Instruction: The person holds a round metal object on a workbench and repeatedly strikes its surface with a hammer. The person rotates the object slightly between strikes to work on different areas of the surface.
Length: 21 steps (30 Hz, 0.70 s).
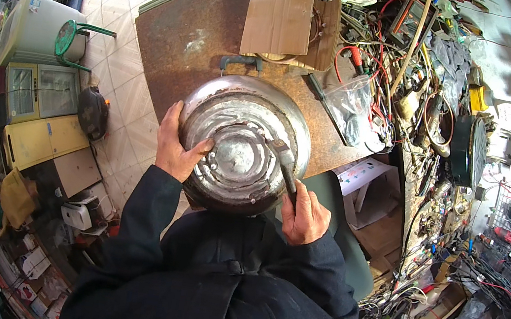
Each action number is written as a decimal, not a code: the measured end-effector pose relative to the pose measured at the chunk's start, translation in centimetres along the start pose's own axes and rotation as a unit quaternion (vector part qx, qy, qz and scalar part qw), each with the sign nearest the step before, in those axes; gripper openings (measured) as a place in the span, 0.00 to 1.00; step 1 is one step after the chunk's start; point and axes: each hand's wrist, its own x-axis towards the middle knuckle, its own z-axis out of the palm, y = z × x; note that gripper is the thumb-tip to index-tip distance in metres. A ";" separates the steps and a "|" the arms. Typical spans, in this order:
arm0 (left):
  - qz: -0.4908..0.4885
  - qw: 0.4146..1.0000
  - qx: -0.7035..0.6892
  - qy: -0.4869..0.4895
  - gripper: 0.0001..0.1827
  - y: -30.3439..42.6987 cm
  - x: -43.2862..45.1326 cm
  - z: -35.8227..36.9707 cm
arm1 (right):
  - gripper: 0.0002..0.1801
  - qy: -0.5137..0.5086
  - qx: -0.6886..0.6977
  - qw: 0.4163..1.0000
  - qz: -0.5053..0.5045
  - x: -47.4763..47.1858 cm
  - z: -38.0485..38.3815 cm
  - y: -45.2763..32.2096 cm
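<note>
A round metal vessel [236, 154], dented and stained, shows its ringed base at the table's near edge, with a dark handle [241, 60] at its far side. My left hand [181, 145] grips the vessel's left rim, the thumb lying on the base. In my right hand [304, 213] is the handle of a hammer [287, 164], whose head is over the right part of the base; whether it touches the metal I cannot tell. Small round studs stand around the central ring. A black-handled screwdriver-like tool [326, 108] lies on the wooden table right of the vessel.
Folded cardboard [279, 18] lies on the table [180, 32] at the back. A clear plastic bag [351, 105], red test leads and a multimeter [410, 19] are among tangled cables at right. A green stool [66, 38] stands at left, near white appliances.
</note>
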 end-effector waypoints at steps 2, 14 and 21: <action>0.006 1.000 0.004 0.002 0.62 -0.1 -0.1 0.1 | 0.23 -0.012 -0.002 1.000 0.009 -0.1 -0.2 -0.1; 0.000 1.000 0.012 0.001 0.64 0.1 -0.1 0.0 | 0.23 0.000 0.009 0.999 0.053 -1.3 -0.4 -0.4; -0.007 1.000 0.017 -0.005 0.64 0.4 -0.2 -0.1 | 0.18 0.003 0.076 0.987 0.139 -2.3 -1.1 -1.0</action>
